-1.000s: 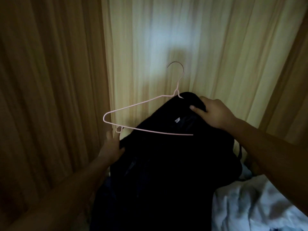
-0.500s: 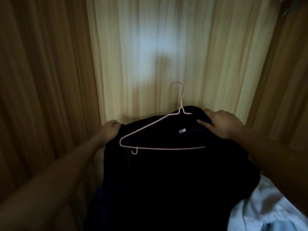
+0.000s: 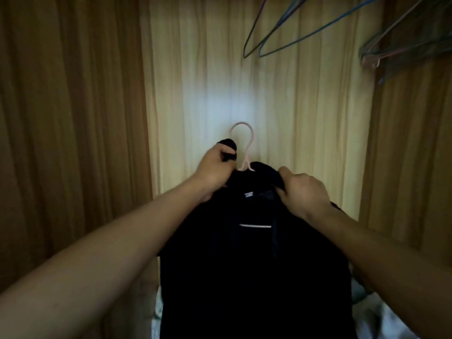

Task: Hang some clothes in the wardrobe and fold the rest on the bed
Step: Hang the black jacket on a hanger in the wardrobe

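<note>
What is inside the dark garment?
A pink hanger: its hook sticks out above the collar, and a short stretch of bottom bar shows through the neck opening. Its arms are covered by the dark garment.

Dim, warm light all round. A soft pale glow sits mid-frame on the back panel (image 3: 244, 101), and the side panels (image 3: 73, 143) fall away into brown shadow. The dark garment (image 3: 244, 277) reads flat black, with no detail. Wire hangers (image 3: 396, 50) at top right smear with blur, and lines bow toward the edges.
</note>
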Tool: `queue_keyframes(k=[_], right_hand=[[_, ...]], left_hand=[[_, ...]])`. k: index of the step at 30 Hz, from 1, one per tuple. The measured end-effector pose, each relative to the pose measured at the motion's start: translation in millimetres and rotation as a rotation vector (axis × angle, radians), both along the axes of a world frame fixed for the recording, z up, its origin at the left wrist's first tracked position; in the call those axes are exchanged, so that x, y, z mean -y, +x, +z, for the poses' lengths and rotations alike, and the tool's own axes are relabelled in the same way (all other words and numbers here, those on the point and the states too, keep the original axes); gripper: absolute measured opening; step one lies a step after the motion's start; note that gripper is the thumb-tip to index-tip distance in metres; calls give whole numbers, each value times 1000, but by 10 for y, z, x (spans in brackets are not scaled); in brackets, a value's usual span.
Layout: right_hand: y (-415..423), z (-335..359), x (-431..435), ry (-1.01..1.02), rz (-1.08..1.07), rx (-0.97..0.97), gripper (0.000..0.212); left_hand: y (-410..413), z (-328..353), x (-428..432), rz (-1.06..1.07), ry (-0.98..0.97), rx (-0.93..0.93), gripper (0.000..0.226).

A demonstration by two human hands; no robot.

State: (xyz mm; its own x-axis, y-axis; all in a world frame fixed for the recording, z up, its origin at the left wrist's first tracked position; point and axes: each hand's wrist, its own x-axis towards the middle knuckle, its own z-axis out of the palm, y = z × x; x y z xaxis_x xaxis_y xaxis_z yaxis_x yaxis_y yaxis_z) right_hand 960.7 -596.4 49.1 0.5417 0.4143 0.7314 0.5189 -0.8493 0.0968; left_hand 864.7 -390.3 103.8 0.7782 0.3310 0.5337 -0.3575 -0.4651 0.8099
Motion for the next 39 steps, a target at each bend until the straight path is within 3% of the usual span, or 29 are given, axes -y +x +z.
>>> queue_keyframes(k=[6, 8, 9, 11, 13, 15, 18, 21, 26, 29, 33, 37, 39], right_hand=[[-186, 92, -231, -81, 69, 16, 31], [-205, 123, -247, -31, 89, 9, 30], [-201, 165, -232, 28, 98, -2, 27], [-173, 280, -186, 138, 109, -21, 25], [-152, 395, -167, 190, 123, -10, 27], [-150, 497, -177, 227, 163, 7, 30], [-141, 608, -213, 280, 229, -14, 32], [-142, 688, -307, 309, 287, -81, 38], [-127, 923, -514, 245, 80, 24, 44], [-215, 1121, -770, 385, 220, -80, 36], [-466, 1303, -1083, 471, 342, -13, 25], [-407, 1105, -1037, 346, 440, 82, 39], [-296, 991, -1005, 260, 586, -29, 44]], left_hand=[[-256, 270, 356, -90, 49, 320, 26], [-374, 434, 296, -122, 84, 330, 23], [-424, 457, 247, -149, 173, 290, 20], [-501, 406, 83, -72, 536, 187, 22], [-519, 350, -182, 259, 987, 188, 44], [-569, 370, -430, 471, 1165, 112, 66], [-584, 398, -783, 422, 1193, -95, 71], [-580, 356, -973, 419, 1210, 8, 56], [-600, 453, -1051, 629, 1206, 113, 41], [-599, 575, -970, 732, 1242, 105, 39], [-579, 767, -797, 799, 1275, 76, 32], [-739, 1021, -920, 874, 1210, 63, 25], [-814, 1119, -974, 913, 1206, 57, 24]])
